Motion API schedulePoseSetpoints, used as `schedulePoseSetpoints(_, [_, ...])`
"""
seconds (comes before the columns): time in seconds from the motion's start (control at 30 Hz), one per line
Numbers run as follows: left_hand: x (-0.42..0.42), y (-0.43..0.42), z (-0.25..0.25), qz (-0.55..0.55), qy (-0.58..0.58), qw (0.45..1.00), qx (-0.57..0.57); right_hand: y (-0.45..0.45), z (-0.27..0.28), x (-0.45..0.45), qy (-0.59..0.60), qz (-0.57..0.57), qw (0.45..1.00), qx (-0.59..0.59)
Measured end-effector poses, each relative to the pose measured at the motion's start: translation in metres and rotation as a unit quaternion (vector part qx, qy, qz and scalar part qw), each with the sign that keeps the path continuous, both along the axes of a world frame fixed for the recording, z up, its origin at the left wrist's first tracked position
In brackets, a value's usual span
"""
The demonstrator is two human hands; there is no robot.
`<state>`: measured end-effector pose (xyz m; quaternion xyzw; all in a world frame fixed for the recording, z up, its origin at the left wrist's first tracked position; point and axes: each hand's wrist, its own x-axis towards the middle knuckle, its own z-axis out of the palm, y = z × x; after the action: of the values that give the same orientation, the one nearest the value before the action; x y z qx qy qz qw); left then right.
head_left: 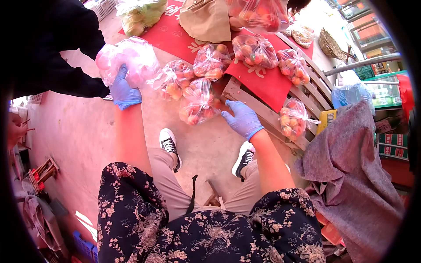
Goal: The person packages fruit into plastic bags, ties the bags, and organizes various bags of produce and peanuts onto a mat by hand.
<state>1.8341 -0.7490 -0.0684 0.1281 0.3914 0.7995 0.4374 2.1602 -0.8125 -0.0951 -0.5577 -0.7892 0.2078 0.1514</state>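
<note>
My left hand (124, 90), in a blue glove, is at the lower edge of a puffed pink plastic bag (136, 59), its fingers closed on the film. What the bag holds is not clear. My right hand (242, 119), gloved in blue too, has its thumb and fingers apart with nothing between them. Just left of it lies a clear knotted bag of red and orange fruit (198, 103). More such bags sit behind, among them one (212, 61) by the red cloth (258, 83) and one (294, 118) on the wooden slats at the right.
A person in dark sleeves (79, 65) stands at the upper left. A brown paper bag (205, 19) and a large fruit bag (258, 15) are at the top. A grey cloth (346, 166) hangs at the right. The wooden slatted stand (250, 103) has an edge near my right hand.
</note>
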Motion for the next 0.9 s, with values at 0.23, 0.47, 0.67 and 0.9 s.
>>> schedulePoseSetpoints(0.23, [-0.007,0.001,0.010,-0.002,-0.058,0.998,0.024,0.017,-0.026,-0.042,0.043,0.057,0.992,-0.102])
schedulePoseSetpoints(0.47, [-0.026,-0.001,0.002,-0.023,-0.065,0.998,0.011,0.045,-0.073,-0.062,-0.019,0.054,0.975,-0.215])
schedulePoseSetpoints(0.67, [-0.001,0.007,0.007,-0.051,-0.168,0.984,0.002,0.063,-0.208,-0.056,-0.128,-0.079,0.948,-0.280])
schedulePoseSetpoints(0.9, [0.025,0.031,-0.015,-0.137,-0.143,0.980,-0.008,0.075,-0.236,-0.081,-0.196,-0.046,0.932,-0.302])
